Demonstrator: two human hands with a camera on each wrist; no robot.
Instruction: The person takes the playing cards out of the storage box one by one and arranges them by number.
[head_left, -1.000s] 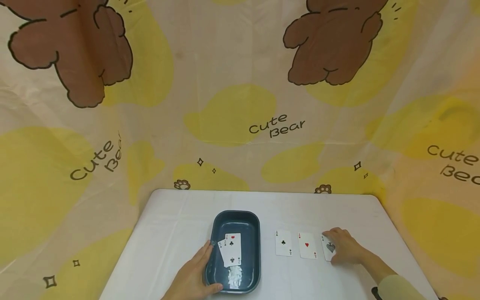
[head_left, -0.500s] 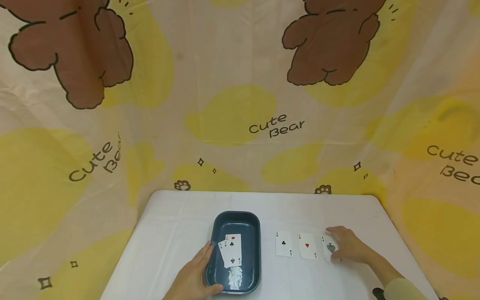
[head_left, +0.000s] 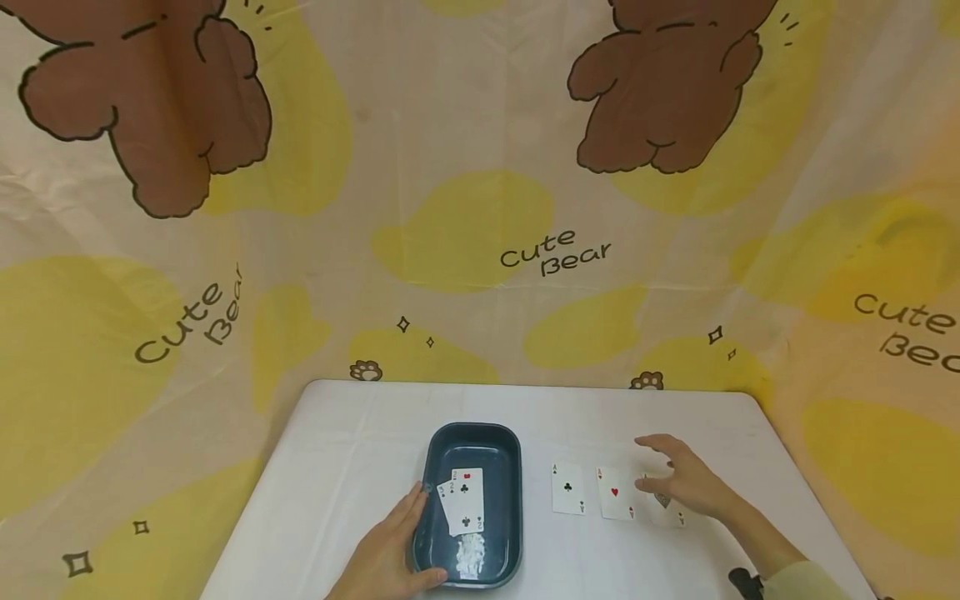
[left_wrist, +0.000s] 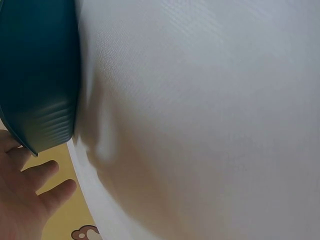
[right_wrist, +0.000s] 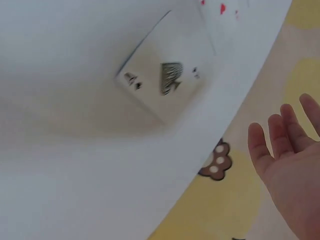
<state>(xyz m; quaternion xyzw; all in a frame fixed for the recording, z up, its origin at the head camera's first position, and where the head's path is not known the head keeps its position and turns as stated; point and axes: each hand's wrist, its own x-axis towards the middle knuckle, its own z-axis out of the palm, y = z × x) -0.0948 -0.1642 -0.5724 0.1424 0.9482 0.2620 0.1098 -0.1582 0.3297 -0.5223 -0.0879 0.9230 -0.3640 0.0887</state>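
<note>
Three aces lie face up in a row on the bench [head_left: 375, 433], and the one that matters most is the ace of spades [head_left: 667, 512], last in the row, nearest the bench's right edge. The right hand [head_left: 693, 483] is above that card, hiding much of it from the head view; the right wrist view shows a gap between hand and card. So the card is below the palm rather than ahead of the fingers, which point leftward past it, toward the ace of hearts [head_left: 615, 493]. Its long axis runs roughly from the bench's far edge to its near one, crossing the line of the fingers. Those fingers are spread well away from the thumb and have hold of nothing.

The ace of clubs [head_left: 567, 489] is the left end of the row, just beside the right rim of the dark blue tray [head_left: 512, 500], whose long axis also runs far to near. All three aces are on the right hand's side of the tray; the left hand [head_left: 386, 546] is on the opposite side, its fingers nearly straight against the left rim and its thumb at the near left corner, touching rather than gripping. Inside, a small pile of cards [head_left: 467, 508] sits well apart from both hands.
</note>
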